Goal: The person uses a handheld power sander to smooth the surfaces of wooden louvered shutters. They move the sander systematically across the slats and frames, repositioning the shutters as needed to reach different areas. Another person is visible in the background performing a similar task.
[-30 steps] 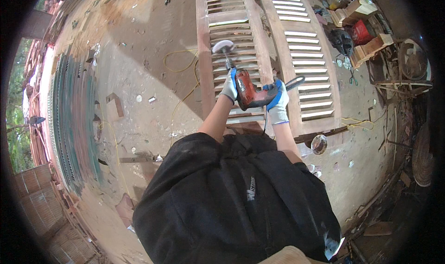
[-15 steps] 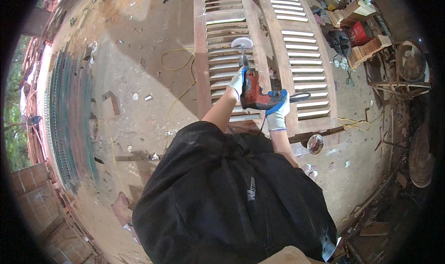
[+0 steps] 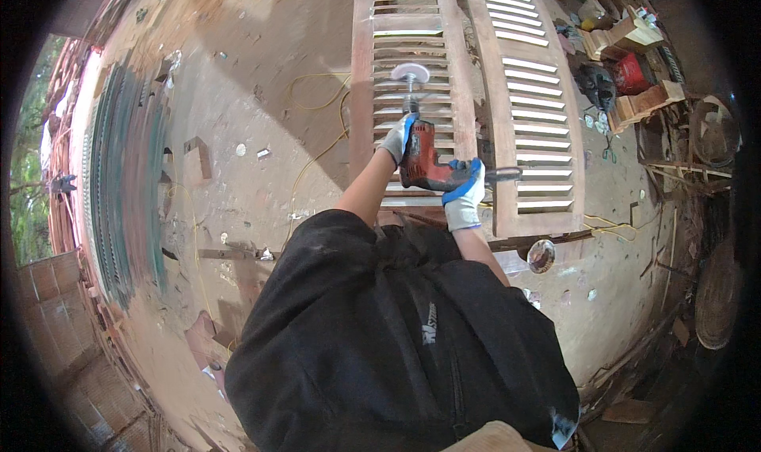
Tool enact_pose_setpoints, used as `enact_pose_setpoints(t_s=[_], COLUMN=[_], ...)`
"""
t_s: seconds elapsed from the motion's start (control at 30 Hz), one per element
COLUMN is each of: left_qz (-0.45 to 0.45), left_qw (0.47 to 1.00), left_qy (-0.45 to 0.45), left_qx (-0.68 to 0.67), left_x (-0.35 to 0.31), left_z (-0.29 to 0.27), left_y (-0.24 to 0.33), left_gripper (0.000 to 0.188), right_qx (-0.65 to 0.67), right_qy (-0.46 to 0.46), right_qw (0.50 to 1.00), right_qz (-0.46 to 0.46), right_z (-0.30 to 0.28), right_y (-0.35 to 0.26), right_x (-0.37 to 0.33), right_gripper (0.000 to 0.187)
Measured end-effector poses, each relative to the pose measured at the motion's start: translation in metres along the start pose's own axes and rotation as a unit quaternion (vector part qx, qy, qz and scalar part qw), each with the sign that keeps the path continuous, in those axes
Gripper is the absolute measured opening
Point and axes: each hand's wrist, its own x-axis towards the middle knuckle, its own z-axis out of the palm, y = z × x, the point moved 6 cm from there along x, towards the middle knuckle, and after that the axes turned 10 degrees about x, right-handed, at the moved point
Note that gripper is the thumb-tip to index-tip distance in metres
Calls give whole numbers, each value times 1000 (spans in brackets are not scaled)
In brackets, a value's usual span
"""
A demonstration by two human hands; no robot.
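Note:
A red and black power drill [image 3: 422, 157] is held level in both of my gloved hands over a slatted wooden shutter [image 3: 362, 111]. My left hand [image 3: 396, 139], in a white and blue glove, closes round the drill's front part behind the chuck. The rear handle is wrapped by my right hand [image 3: 466, 197], gloved alike. A round, pale sanding disc [image 3: 410, 73] on a shaft sticks out of the chuck, above the shutter's slats. I cannot tell if the disc touches the wood.
A second slatted shutter [image 3: 583, 182] lies to the right of the first. Yellow cord [image 3: 297, 182] loops over the floor at left, near a stack of green and reddish slatted pieces [image 3: 131, 190]. Wooden blocks [image 3: 646, 103] and a red container [image 3: 632, 73] stand at far right.
My view has shifted, so the shutters sit further right in the picture. Relative to them, the drill and disc have moved left. Both hands keep their grip.

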Motion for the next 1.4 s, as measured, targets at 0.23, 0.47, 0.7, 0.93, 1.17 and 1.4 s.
enact_pose_setpoints(t_s=[0.23,0.47,0.7,0.93,1.17,1.4], left_qz=[92,41,124,88,-16,91], left_qw=[995,995,990,993,986,989], left_qy=[-10,-83,16,-46,-158,-77], left_qx=[-31,-27,-67,-66,-55,-88], left_x=[-25,-3,-2,0,7,-28], left_z=[-11,14,-9,0,51,-5], left_y=[8,-7,-23,-19,-17,13], left_gripper=[39,45,44,44,47,39], right_qx=[-20,-40,-79,-68,-85,-92], right_qy=[-1,15,-22,-9,47,-10], right_qw=[999,998,994,995,989,994], right_qz=[31,-44,-74,-74,-114,-66], right_z=[-8,-5,4,4,5,12], right_y=[26,-8,-25,-20,-32,9], right_x=[18,1,-10,-8,-14,-6], right_gripper=[16,13,14,15,17,13])
